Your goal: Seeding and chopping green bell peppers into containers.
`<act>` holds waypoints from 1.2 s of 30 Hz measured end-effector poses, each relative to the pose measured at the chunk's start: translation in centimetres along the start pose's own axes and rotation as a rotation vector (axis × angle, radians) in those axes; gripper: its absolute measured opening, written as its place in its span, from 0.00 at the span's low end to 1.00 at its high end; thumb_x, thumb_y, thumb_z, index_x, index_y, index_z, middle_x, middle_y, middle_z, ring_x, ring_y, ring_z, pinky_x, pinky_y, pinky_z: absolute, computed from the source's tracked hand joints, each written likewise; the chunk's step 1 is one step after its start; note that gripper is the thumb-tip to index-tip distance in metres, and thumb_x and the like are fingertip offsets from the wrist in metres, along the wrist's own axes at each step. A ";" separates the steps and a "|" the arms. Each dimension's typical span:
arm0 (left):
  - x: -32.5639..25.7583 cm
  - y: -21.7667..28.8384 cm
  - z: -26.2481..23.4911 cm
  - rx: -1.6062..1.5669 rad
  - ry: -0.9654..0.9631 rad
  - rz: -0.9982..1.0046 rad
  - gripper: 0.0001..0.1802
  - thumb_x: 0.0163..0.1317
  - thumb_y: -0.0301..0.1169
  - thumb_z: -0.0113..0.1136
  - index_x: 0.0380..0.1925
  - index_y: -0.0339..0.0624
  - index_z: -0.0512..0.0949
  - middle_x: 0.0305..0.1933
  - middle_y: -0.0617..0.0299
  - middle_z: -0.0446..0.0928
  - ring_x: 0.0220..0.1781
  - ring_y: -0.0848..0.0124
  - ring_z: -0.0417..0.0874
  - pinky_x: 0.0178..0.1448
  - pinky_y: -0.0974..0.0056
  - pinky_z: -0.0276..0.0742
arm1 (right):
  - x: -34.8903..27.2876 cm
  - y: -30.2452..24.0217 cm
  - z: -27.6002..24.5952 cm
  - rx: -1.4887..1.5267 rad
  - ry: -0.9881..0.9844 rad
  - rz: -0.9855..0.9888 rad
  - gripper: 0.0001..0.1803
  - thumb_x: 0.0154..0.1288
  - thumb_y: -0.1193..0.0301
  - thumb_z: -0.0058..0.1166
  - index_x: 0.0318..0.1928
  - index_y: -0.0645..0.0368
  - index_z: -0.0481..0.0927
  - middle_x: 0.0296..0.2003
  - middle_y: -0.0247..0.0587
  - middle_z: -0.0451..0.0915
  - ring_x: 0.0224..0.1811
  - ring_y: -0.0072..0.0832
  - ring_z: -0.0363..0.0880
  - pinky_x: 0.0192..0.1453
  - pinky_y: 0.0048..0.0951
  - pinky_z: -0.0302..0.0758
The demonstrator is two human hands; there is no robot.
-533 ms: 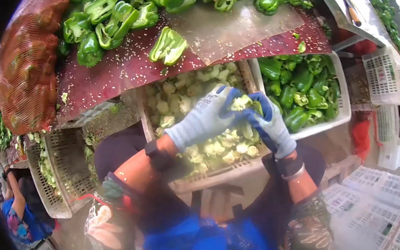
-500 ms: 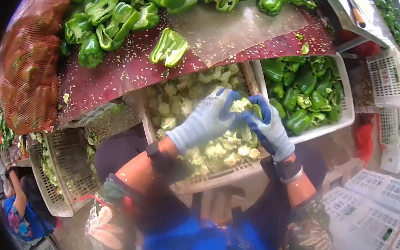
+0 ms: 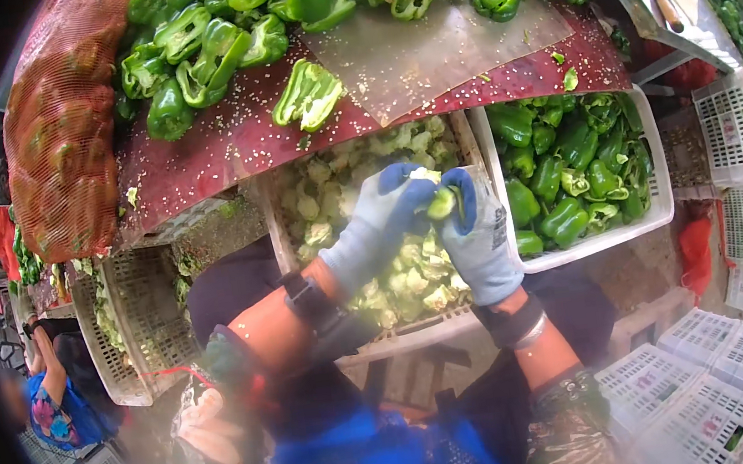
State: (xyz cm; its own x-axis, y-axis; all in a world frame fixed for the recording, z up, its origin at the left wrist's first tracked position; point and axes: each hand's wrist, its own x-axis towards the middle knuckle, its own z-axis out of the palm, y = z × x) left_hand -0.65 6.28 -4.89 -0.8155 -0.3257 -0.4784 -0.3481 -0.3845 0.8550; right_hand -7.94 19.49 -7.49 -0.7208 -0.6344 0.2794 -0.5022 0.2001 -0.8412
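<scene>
Left hand (image 3: 380,226) and right hand (image 3: 480,242), both in light-grey knit gloves with blue-coated fingers, curl closed, gripping a small pale-green rounded pepper piece (image 3: 442,204) between them at centre. Below it: shallow off-white plastic crate (image 3: 419,331) of pale-green pepper cores. At 3 o'clock of hands: white rectangular plastic crate (image 3: 607,245) of glossy green peppers. At 12: dark-red, seed-strewn surface (image 3: 215,149). Cut green pepper chunk (image 3: 308,97) on it at 10–11. Bulging red mesh sack (image 3: 64,148) at 10. Wooden-handled knife (image 3: 669,13) at 2.
</scene>
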 end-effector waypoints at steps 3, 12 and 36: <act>0.6 -1.3 -1.0 0.433 -0.027 0.440 0.13 0.59 0.27 0.55 0.44 0.36 0.75 0.44 0.53 0.78 0.41 0.58 0.81 0.42 0.60 0.78 | 0.5 -0.5 0.4 -0.106 0.045 -0.015 0.10 0.59 0.82 0.53 0.43 0.63 0.73 0.38 0.52 0.75 0.38 0.50 0.76 0.41 0.40 0.73; 1.5 -0.8 -1.4 0.308 -0.105 0.574 0.10 0.66 0.18 0.48 0.45 0.37 0.74 0.36 0.70 0.71 0.28 0.86 0.70 0.24 0.82 0.63 | 2.8 -1.2 -3.1 0.522 -0.003 0.352 0.14 0.66 0.71 0.58 0.50 0.62 0.77 0.41 0.33 0.78 0.40 0.17 0.72 0.47 0.21 0.72; 2.1 0.4 -2.2 0.536 0.113 0.506 0.15 0.59 0.32 0.60 0.45 0.39 0.76 0.37 0.59 0.76 0.35 0.68 0.79 0.40 0.63 0.77 | -2.0 6.5 0.1 -0.647 -0.245 -0.076 0.15 0.61 0.71 0.59 0.48 0.59 0.76 0.39 0.45 0.80 0.40 0.33 0.80 0.46 0.31 0.76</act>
State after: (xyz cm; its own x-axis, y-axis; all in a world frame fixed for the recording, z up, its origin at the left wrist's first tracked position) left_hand -1.45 3.59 -5.99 -0.8936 -0.4487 0.0069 -0.1438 0.3008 0.9428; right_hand -9.71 21.93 -13.54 -0.5820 -0.7993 0.1497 -0.7856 0.5051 -0.3572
